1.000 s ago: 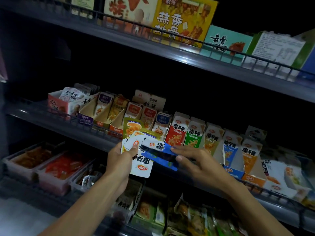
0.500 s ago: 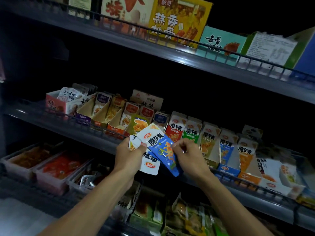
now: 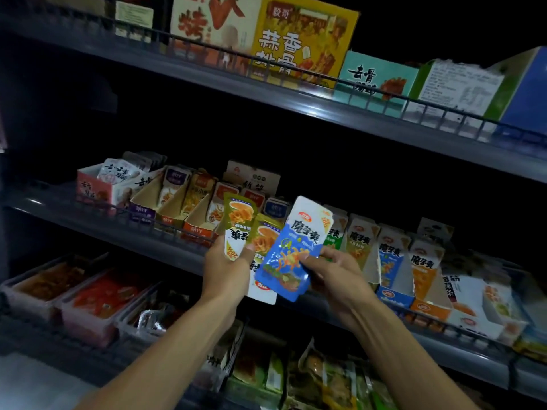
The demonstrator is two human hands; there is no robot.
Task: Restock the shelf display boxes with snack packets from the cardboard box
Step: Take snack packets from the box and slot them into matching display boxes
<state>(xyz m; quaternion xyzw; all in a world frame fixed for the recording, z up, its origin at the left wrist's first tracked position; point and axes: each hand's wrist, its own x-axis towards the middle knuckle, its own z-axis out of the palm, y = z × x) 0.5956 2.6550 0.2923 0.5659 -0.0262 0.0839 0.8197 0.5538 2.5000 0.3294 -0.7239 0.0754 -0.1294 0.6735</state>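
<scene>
Blue snack packet (image 3: 291,250): upright w/ slight tilt, pinched at lower right edge by right hand (image 3: 336,275), in front of middle shelf (image 3: 165,247). Yellow-green packets (image 3: 247,229): fanned, gripped in left hand (image 3: 226,269), just left of blue one, overlapping behind it. Display boxes (image 3: 390,261): row on middle shelf, far side of both hands, packets standing inside.
</scene>
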